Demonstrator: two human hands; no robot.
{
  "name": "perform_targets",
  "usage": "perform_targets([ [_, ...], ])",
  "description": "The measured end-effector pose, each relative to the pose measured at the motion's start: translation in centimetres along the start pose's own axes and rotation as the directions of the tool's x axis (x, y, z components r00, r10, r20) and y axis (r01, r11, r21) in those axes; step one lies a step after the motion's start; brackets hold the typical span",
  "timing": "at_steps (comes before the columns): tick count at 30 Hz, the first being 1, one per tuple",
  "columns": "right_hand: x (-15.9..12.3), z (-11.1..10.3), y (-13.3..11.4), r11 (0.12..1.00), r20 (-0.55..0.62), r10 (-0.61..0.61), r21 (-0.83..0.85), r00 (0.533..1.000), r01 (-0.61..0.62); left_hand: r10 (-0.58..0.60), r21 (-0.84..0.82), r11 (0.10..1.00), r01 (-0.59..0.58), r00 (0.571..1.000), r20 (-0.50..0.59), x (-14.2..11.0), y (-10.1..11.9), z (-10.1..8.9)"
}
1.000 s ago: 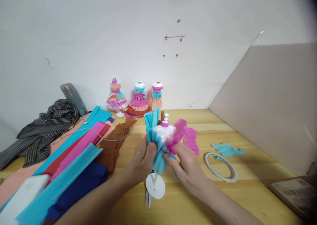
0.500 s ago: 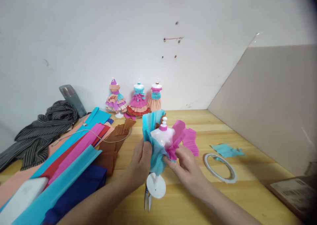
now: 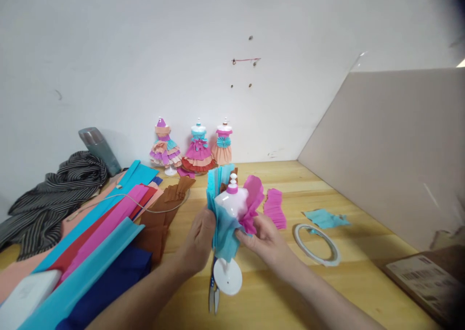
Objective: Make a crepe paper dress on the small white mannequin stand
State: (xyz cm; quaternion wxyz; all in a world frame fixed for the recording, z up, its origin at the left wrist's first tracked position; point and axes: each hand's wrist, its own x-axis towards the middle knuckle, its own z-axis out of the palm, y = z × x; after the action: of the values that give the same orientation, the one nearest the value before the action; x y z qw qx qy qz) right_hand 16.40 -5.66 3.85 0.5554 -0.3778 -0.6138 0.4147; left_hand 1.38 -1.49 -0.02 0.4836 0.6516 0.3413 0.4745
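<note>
Between my hands, a small white mannequin (image 3: 231, 203) with a pink neck band is held up, its round white base (image 3: 228, 277) tilted toward me. Blue crepe paper (image 3: 225, 238) wraps its front and left side. A pink crepe paper piece (image 3: 253, 201) flares from its right side. My left hand (image 3: 201, 238) is closed on the blue paper at the mannequin's left. The thumb and fingers of my right hand (image 3: 260, 238) pinch the papers at its right front, where pink meets blue. Scissors (image 3: 213, 291) lie behind the base, partly hidden.
Three dressed mannequins (image 3: 198, 148) stand by the wall. Rolled and folded crepe paper (image 3: 90, 262), striped cloth (image 3: 54, 199) and a bottle (image 3: 100, 148) fill the left. To the right lie a tape roll (image 3: 316, 245), a blue scrap (image 3: 327, 218), a pink strip (image 3: 275, 209) and a cardboard box (image 3: 421, 281).
The view has shifted slightly to the right. Both hands keep their hold on the papers around the mannequin, and the blue paper in front now hangs flatter.
</note>
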Motion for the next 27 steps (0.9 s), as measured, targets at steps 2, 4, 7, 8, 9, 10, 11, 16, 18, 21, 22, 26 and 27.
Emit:
perform_targets([
  [2, 0.1, 0.0, 0.1, 0.999, -0.003, 0.002, 0.049, 1.0, -0.002, 0.016, -0.003, 1.0, -0.016, 0.999, 0.046, -0.1, 0.2, 0.1],
  [4, 0.1, 0.0, 0.3, 0.996, 0.006, 0.013, 0.083, 1.0, -0.014, 0.069, 0.02, 0.997, -0.07, 0.996, 0.063, -0.1, 0.7, 0.2],
  [7, 0.1, -0.1, 0.5, 0.996, 0.036, 0.028, 0.087, 0.999, -0.031, 0.164, 0.079, 0.982, -0.169, 0.984, 0.064, -0.1, 1.6, 0.2],
  [8, 0.1, -0.1, 0.5, 0.996, 0.047, 0.026, 0.082, 0.999, -0.03, 0.185, 0.096, 0.977, -0.191, 0.98, 0.069, -0.1, 1.8, 0.2],
  [9, 0.0, -0.1, 0.5, 0.997, 0.059, 0.02, 0.077, 0.998, -0.024, 0.199, 0.108, 0.973, -0.205, 0.978, 0.07, -0.1, 2.0, 0.2],
  [10, 0.0, -0.1, 0.5, 0.997, 0.07, 0.01, 0.07, 0.997, -0.015, 0.204, 0.113, 0.971, -0.211, 0.976, 0.071, -0.1, 2.0, 0.2],
  [11, -0.1, -0.1, 0.5, 0.998, 0.078, -0.003, 0.062, 0.997, -0.002, 0.205, 0.113, 0.971, -0.212, 0.976, 0.07, -0.2, 2.1, 0.2],
  [16, -0.3, -0.4, 0.8, 0.998, 0.029, -0.057, -0.025, 0.998, 0.058, 0.181, 0.053, 0.982, -0.183, 0.982, 0.049, -0.4, 2.0, 0.6],
  [18, -0.3, -0.4, 1.1, 0.991, -0.016, -0.088, -0.106, 0.996, 0.086, 0.2, 0.013, 0.979, -0.202, 0.977, 0.07, -0.4, 2.1, 0.8],
  [21, -0.4, -0.5, 1.3, 0.95, -0.03, -0.166, -0.273, 0.986, 0.152, 0.157, -0.064, 0.986, -0.151, 0.983, 0.099, -0.5, 2.4, 1.2],
  [22, -0.4, -0.5, 1.2, 0.925, -0.023, -0.208, -0.33, 0.978, 0.189, 0.113, -0.086, 0.991, -0.105, 0.989, 0.098, -0.5, 2.5, 1.3],
  [26, -0.7, -0.6, 0.5, 0.799, 0.04, -0.345, -0.511, 0.938, 0.316, -0.029, -0.12, 0.992, 0.035, 0.998, 0.05, -0.6, 2.8, 1.8],
  [27, -0.7, -0.7, 0.3, 0.776, 0.069, -0.349, -0.538, 0.934, 0.33, -0.047, -0.116, 0.992, 0.051, 0.998, 0.04, -0.6, 2.8, 1.9],
])
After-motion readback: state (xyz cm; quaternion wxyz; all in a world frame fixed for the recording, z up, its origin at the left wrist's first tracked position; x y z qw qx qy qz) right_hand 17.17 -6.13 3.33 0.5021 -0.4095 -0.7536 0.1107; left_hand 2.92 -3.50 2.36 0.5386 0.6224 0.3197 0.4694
